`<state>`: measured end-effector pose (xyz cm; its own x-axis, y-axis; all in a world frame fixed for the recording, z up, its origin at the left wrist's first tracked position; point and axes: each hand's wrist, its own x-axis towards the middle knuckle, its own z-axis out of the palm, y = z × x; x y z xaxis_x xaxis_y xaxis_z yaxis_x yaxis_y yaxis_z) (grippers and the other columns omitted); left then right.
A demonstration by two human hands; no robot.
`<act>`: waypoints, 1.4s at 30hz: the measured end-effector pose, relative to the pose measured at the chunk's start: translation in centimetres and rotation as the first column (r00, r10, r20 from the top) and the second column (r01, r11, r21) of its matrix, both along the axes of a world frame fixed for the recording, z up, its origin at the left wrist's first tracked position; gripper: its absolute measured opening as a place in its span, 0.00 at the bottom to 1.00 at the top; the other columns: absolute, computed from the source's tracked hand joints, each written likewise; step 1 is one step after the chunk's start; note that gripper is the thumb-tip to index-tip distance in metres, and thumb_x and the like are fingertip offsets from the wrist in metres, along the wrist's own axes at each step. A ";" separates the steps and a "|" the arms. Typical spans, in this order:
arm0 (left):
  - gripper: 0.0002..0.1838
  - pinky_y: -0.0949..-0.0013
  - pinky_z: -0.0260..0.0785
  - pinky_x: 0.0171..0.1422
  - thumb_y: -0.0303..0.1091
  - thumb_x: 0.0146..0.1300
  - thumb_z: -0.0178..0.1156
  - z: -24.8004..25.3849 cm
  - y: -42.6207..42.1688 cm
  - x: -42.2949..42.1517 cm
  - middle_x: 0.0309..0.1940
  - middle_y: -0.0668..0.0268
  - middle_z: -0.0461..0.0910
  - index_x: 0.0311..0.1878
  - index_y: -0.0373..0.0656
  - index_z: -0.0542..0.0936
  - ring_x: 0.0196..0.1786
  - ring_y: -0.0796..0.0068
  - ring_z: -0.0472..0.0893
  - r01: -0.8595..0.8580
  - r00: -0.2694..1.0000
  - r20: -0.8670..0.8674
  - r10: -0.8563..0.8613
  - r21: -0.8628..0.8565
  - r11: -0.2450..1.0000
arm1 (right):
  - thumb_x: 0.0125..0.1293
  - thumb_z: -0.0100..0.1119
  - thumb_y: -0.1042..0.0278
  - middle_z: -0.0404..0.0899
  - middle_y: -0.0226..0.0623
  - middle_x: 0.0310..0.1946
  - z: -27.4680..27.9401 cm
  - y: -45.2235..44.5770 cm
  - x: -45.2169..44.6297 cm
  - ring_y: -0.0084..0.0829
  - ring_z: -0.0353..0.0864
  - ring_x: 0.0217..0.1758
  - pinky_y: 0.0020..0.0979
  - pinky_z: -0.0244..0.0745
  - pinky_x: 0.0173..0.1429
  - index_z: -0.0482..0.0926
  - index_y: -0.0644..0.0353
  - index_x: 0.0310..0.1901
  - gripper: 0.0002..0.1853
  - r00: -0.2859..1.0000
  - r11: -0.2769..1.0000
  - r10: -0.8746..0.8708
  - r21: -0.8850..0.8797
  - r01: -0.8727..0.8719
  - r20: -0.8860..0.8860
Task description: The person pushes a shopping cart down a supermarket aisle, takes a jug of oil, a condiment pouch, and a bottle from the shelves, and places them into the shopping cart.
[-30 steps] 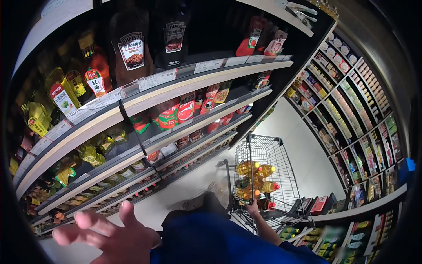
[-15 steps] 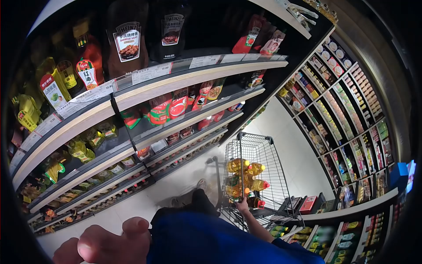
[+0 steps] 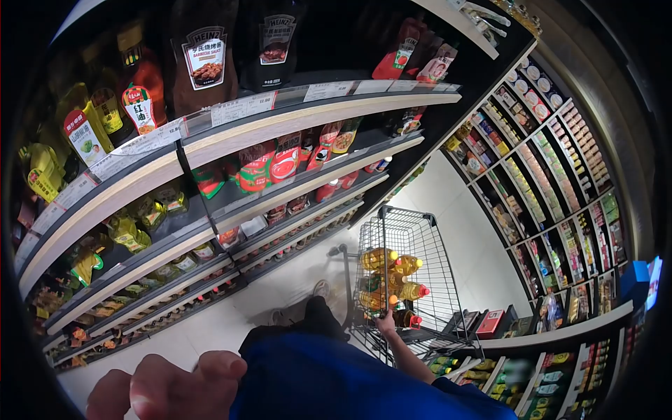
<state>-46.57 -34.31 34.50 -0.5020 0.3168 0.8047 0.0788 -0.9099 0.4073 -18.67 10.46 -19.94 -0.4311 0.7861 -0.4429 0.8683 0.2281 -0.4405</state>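
My left hand (image 3: 164, 388) is large at the lower left, close to the camera. Its fingers are loosely bent, with gaps between them, and nothing shows in them. Lower and to the right, my right hand (image 3: 384, 324) is closed round a bar at the near side of a wire shopping cart (image 3: 430, 222). Inside the cart are several bottles of yellow oil (image 3: 408, 264), with yellow or red caps. A darker bottle (image 3: 404, 319) with a red cap lies beside my right hand. The hand partly hides the bar it grips.
A shelf (image 3: 301, 115) on the left holds barbecue sauce (image 3: 208, 63), red chili oil (image 3: 142, 101) and several pouches. Across the pale floor (image 3: 483, 238), more stocked shelves (image 3: 553, 175) curve round the right. A red box (image 3: 491, 324) sits past the cart.
The fingers of my left hand have spread slightly and shifted a little. The view has moved slightly. My right hand stays on the cart, and the bottles lie as before.
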 end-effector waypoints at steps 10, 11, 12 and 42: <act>0.35 0.27 0.22 0.80 0.41 0.57 0.67 -1.5 -0.8 0.9 0.79 0.80 0.56 0.70 0.65 0.71 0.84 0.69 0.41 -0.027 0.996 0.085 0.026 0.008 1.000 | 0.55 0.72 0.61 0.80 0.54 0.56 0.4 -0.4 -0.4 0.54 0.79 0.60 0.44 0.73 0.63 0.63 0.60 0.63 0.37 0.999 0.999 -0.039 0.038 0.039 -0.016; 0.36 0.26 0.23 0.80 0.40 0.55 0.70 -0.5 -0.7 1.1 0.79 0.80 0.56 0.69 0.65 0.72 0.84 0.68 0.42 -0.014 0.997 0.076 0.016 -0.023 1.000 | 0.56 0.72 0.61 0.80 0.53 0.56 -0.1 -0.2 -0.2 0.53 0.79 0.60 0.44 0.73 0.63 0.63 0.60 0.63 0.36 0.999 0.998 -0.033 0.045 0.034 -0.019; 0.37 0.26 0.24 0.80 0.38 0.52 0.73 0.0 -0.8 1.2 0.79 0.81 0.56 0.68 0.65 0.73 0.83 0.68 0.42 -0.004 0.997 0.073 0.008 -0.054 0.999 | 0.56 0.72 0.61 0.80 0.53 0.55 -0.6 0.0 -0.1 0.53 0.79 0.60 0.44 0.73 0.63 0.63 0.61 0.63 0.36 0.999 0.998 -0.027 0.052 0.028 -0.021; 0.37 0.39 0.33 0.84 0.24 0.47 0.77 0.3 -0.8 0.3 0.68 0.92 0.71 0.57 0.78 0.80 0.76 0.81 0.61 0.305 0.916 0.260 -0.306 0.045 0.951 | 0.57 0.71 0.61 0.78 0.53 0.58 -0.1 -0.3 -0.2 0.52 0.78 0.62 0.43 0.72 0.65 0.62 0.62 0.65 0.37 0.999 0.999 -0.032 0.041 0.033 -0.032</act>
<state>-46.32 -35.08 34.79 -0.5735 0.4857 0.6597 -0.3123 -0.8741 0.3721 -18.83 10.20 -20.05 -0.4182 0.8173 -0.3965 0.8615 0.2185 -0.4583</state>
